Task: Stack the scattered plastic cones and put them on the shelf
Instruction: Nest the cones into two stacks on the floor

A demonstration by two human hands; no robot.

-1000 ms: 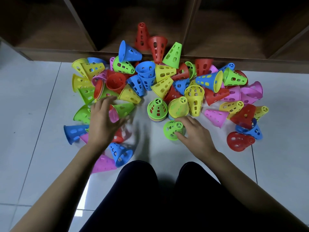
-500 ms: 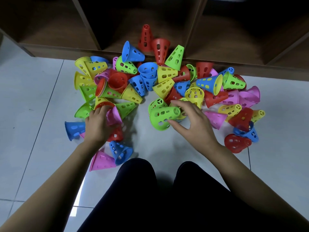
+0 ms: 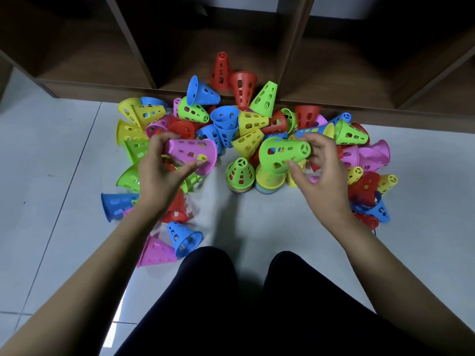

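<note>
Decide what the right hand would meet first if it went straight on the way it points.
Probably the blue cone lying just beyond the right hand, though it may pass above.

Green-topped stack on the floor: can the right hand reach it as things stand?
Probably yes: the right hand, gripping a green cone, is close beside the green-topped stack, whose top stands uncovered.

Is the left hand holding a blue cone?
No, the left hand grips a pink cone, lifted above the pile, while the right hand holds a green cone.
</note>
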